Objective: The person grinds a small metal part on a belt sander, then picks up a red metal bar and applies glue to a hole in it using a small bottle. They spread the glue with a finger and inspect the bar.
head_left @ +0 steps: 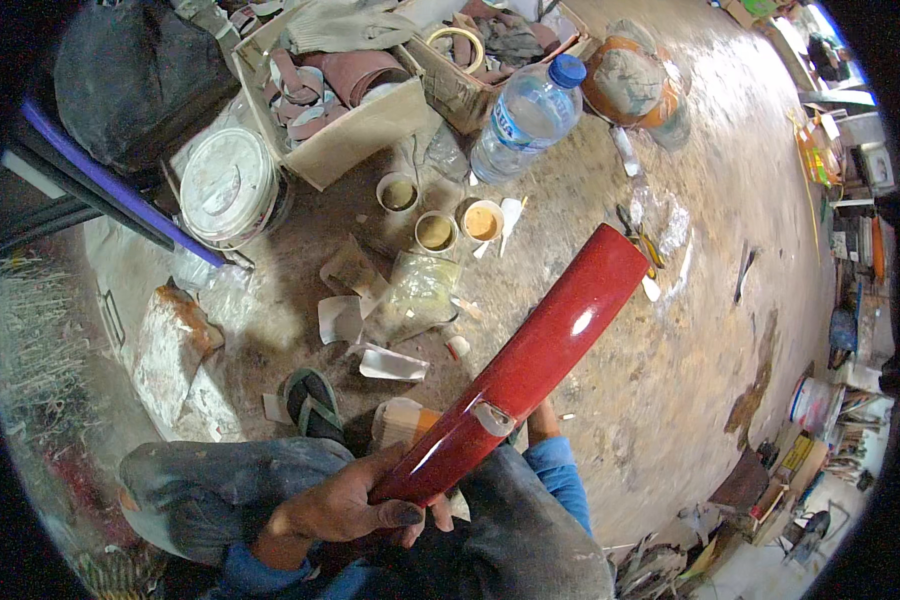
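A long, glossy red tube (560, 325) slants over my lap, its far end up and to the right. Partway along it is a small oval, greyish patch or opening; I cannot tell which. My left hand (345, 500) is closed round its near end, thumb on top. Behind the tube's right side is my right hand (543, 420), with its fingers hidden, so whether it grips the tube does not show. Ahead on the floor stand three small cups, one with orange-tan contents (483, 222), beside a white stick (511, 222).
A blue-capped water bottle (530, 118) stands behind the cups. Cardboard boxes (355, 135) hold sanding strips and rags. A lidded white bucket (226, 185) is at left, near a purple bar (120, 185). Paper scraps (392, 363) and a sandal (313, 400) lie nearer. Tools and containers line the right side.
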The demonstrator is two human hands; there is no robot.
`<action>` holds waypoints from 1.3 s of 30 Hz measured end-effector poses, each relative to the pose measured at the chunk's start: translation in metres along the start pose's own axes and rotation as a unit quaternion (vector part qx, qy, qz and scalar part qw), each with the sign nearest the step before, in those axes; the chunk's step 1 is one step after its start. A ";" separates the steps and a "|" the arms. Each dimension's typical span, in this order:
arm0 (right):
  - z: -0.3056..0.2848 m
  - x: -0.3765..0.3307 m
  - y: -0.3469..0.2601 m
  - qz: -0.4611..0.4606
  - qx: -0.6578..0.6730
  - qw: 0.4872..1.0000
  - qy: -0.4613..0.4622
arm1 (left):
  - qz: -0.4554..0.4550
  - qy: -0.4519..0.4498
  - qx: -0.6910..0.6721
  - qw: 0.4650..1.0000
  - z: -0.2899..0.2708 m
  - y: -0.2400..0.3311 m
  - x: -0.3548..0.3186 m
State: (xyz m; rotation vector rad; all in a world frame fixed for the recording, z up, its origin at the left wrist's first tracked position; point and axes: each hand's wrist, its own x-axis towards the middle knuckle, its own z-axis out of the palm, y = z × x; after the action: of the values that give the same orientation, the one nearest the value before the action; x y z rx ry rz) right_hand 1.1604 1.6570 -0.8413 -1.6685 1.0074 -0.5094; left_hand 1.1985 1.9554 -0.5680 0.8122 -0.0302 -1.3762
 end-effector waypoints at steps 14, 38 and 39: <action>0.036 0.022 -0.146 -0.315 -0.265 0.895 -0.172 | 0.021 0.388 0.091 0.917 -0.040 0.009 -0.012; 0.124 0.087 -0.135 -0.389 -0.431 0.787 -0.209 | 0.006 0.307 0.062 0.950 -0.035 0.017 -0.005; 0.108 0.076 -0.156 -0.319 -0.414 0.827 -0.207 | 0.020 0.299 0.058 0.952 -0.033 0.016 -0.004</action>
State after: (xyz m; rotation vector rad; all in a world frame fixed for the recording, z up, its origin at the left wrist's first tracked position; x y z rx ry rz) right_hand 1.3400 1.6671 -0.7448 -2.7800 0.2963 -0.0785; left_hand 1.2269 1.9749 -0.5822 1.2937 0.3464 -1.0505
